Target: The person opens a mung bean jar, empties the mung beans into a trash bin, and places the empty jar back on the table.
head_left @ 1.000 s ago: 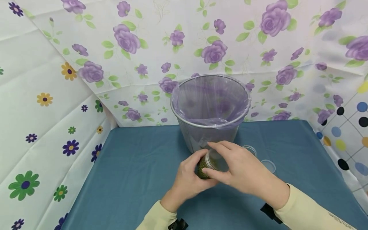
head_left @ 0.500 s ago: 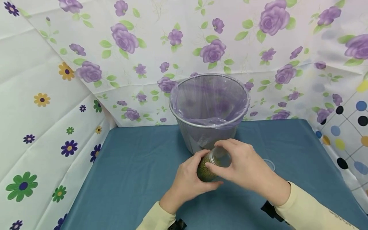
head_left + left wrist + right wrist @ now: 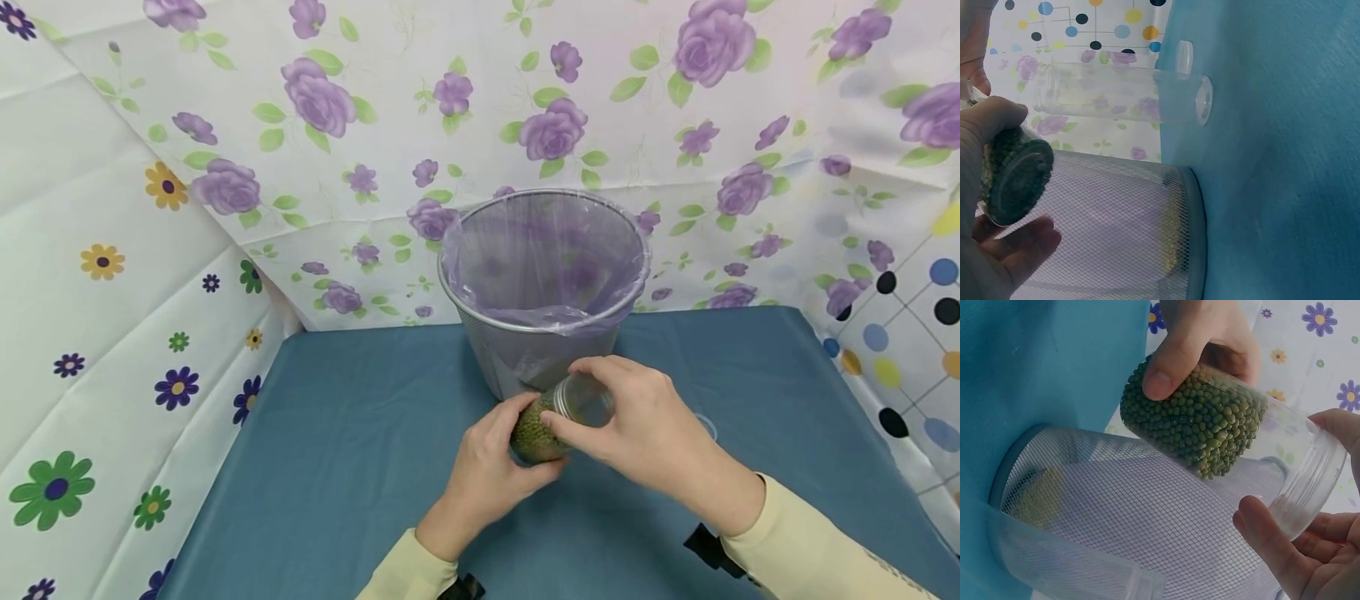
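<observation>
A clear jar (image 3: 534, 433) with green mung beans (image 3: 1210, 425) in its lower part is held tilted between both hands, in front of the mesh bin. My left hand (image 3: 483, 471) grips the bean-filled base end, its thumb lying along the jar's side in the right wrist view. At the ribbed mouth end, my right hand (image 3: 648, 421) holds the jar between thumb and fingers. In the left wrist view the jar's round bottom faces the camera. The beans slope toward the middle of the jar, and its mouth end holds none.
Behind the hands stands a mesh bin (image 3: 483, 358) lined with a purple plastic bag (image 3: 555, 258). Something yellowish (image 3: 1172, 240) shows low inside it. Beside it stand an empty clear jar (image 3: 1104, 94) and a clear round lid (image 3: 1184, 57). Flowered cloth (image 3: 360, 125) hangs behind.
The jar has tilted further over, its mouth end turning right. My right hand has shifted slightly right along with it, and more of the beans shows between the hands.
</observation>
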Demonstrator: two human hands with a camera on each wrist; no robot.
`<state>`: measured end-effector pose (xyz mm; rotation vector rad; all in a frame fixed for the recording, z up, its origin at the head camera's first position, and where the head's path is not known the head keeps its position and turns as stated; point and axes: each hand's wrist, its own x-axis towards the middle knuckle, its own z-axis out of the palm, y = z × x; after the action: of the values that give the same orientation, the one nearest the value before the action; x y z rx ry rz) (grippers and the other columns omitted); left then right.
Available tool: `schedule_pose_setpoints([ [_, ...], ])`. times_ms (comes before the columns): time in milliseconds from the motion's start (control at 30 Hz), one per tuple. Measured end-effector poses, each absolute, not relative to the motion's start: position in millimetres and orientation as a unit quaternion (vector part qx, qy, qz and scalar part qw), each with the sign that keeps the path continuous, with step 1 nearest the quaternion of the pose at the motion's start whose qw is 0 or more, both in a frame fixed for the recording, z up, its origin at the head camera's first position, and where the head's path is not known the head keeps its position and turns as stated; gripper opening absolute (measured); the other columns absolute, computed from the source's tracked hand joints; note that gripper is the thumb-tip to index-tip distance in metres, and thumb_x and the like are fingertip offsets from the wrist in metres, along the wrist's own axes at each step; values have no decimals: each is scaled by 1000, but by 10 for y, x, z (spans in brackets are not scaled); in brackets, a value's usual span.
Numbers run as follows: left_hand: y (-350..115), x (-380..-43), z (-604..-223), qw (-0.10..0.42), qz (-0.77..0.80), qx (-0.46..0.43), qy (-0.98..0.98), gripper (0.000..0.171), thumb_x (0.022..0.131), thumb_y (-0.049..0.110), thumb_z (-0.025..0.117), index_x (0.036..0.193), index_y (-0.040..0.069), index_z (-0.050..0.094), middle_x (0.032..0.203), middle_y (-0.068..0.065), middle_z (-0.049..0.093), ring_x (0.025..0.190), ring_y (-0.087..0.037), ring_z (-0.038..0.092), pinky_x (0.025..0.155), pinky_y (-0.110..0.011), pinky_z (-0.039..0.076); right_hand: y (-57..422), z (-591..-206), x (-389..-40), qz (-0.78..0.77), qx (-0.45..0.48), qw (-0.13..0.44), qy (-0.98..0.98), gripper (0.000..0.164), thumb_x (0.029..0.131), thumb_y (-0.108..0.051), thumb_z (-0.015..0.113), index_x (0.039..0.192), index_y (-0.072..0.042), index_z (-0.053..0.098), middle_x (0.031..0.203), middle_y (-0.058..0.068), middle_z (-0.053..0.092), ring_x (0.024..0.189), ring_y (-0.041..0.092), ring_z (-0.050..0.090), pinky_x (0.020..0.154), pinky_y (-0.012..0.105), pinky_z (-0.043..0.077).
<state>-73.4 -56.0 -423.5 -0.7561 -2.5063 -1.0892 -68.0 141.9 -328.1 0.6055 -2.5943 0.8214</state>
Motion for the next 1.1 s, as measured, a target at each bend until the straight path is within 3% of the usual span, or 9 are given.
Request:
schedule_pose_setpoints([
  [133,-550,-728,-4192,136,-380,-261,-877,69,77,47,69,136,25,42,125,10,54,106,-4,57,81,-24,52,1424,-3290,-678,290,217,184,-914,53,75,-58,68,109,-17,63,90,-7,63,74,2,56,61,25,49],
  [400,-489,-720,-4131,131,-376,-276,-875,84,73,49,72,143,32,30,136,12,46,116,-4,53,89,-26,51,1400,-3308,-664,290,225,184,-912,50,75,-53,70,108,-16,64,95,-4,65,76,2,58,60,24,48],
  [600,-466,-728,-4134,157,-377,-295,-864,73,77,52,67,139,30,37,128,9,55,111,-2,56,88,-20,50,1380,-3305,-641,286,222,161,-918,51,75,-55,69,109,-18,63,97,-5,65,78,1,57,61,23,48],
  [867,-521,-737,-4172,194,-357,-297,-864,69,75,52,69,134,25,45,120,6,60,103,-4,61,82,-19,52,1423,-3205,-582,263,187,80,-943,73,72,-71,59,119,-16,60,104,-3,66,86,12,63,68,32,52],
  [1100,-552,-733,-4184,187,-357,-297,-866,67,74,49,71,133,28,48,120,8,61,104,-2,60,83,-19,52,1444,-3210,-581,262,190,73,-943,61,71,-68,64,105,-18,64,80,-9,61,64,3,51,54,21,43],
])
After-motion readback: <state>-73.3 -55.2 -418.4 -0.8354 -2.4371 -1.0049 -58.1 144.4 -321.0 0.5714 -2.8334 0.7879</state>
